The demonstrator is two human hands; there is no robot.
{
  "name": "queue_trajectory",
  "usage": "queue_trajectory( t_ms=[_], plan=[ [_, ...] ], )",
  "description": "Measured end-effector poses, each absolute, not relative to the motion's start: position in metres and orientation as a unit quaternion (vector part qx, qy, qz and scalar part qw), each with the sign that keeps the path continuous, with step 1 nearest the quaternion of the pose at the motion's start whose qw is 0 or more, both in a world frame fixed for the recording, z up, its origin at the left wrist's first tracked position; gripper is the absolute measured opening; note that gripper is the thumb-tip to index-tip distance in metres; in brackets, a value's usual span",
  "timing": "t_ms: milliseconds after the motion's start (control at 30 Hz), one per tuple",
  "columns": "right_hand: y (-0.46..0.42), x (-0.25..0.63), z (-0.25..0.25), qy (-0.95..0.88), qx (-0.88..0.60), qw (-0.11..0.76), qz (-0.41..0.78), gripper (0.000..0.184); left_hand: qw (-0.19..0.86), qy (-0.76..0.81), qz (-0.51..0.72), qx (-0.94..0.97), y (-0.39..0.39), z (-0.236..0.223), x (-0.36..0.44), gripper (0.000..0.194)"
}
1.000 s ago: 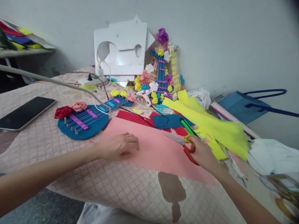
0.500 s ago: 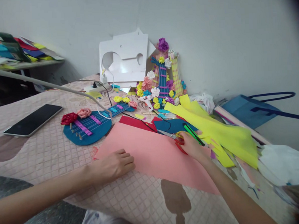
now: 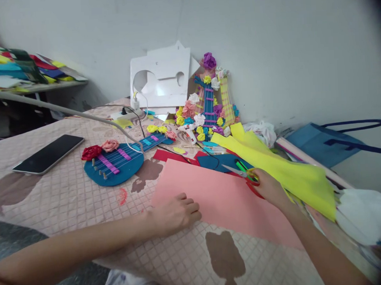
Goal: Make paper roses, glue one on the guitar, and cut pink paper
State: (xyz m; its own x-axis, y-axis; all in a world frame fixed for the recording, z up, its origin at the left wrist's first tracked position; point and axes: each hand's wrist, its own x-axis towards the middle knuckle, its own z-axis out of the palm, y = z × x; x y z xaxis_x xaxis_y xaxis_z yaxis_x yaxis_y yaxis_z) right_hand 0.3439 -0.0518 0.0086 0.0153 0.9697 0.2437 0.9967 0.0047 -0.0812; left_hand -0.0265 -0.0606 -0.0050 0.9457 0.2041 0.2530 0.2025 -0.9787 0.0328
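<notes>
A pink craft sheet (image 3: 225, 204) lies flat on the table in front of me. My left hand (image 3: 178, 213) is on its left near part, fingers curled and pressed against the sheet; the fingertips are hidden. In my right hand (image 3: 268, 187) is a pair of scissors (image 3: 251, 177) with red and yellow handles. Their blades point left, over the sheet's far edge. Just beyond the blades is a green cutter knife (image 3: 240, 165), partly hidden by the scissors. Blue sheet scraps (image 3: 207, 162) and a red strip (image 3: 165, 155) lie along the far edge.
A blue paper guitar (image 3: 115, 176) with flowers and a phone (image 3: 49, 154) lie at left. A glue gun (image 3: 189, 132), flower-covered guitars (image 3: 209, 103) and white cut-out boards (image 3: 162, 86) are at the back. Yellow sheets (image 3: 284, 165) cover the right. A cable (image 3: 64, 108) crosses the left.
The pink sheet has slid right together with my left hand, uncovering a red scribble on the tablecloth. My right hand has moved right with the scissors.
</notes>
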Motion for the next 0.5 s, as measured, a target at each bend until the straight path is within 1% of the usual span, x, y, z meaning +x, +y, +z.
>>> queue_trajectory(
  t_ms=[100,233,400,500],
  plan=[
    [-0.060,0.334,0.005,-0.669,-0.723,0.157,-0.075,0.025,0.027,0.133,0.124,0.983,-0.054,-0.002,-0.029,0.007],
    [-0.071,0.297,-0.003,-0.644,-0.739,0.199,-0.008,0.024,0.088,0.189,0.132,0.969,-0.035,0.001,-0.030,0.013],
    [-0.076,0.263,-0.024,-0.641,-0.738,0.207,0.025,0.020,0.215,0.243,0.188,0.927,-0.004,-0.008,-0.020,0.016],
    [-0.080,0.259,-0.036,-0.644,-0.731,0.224,0.040,0.018,0.232,0.262,0.204,0.914,0.006,-0.019,-0.018,0.017]
  ],
)
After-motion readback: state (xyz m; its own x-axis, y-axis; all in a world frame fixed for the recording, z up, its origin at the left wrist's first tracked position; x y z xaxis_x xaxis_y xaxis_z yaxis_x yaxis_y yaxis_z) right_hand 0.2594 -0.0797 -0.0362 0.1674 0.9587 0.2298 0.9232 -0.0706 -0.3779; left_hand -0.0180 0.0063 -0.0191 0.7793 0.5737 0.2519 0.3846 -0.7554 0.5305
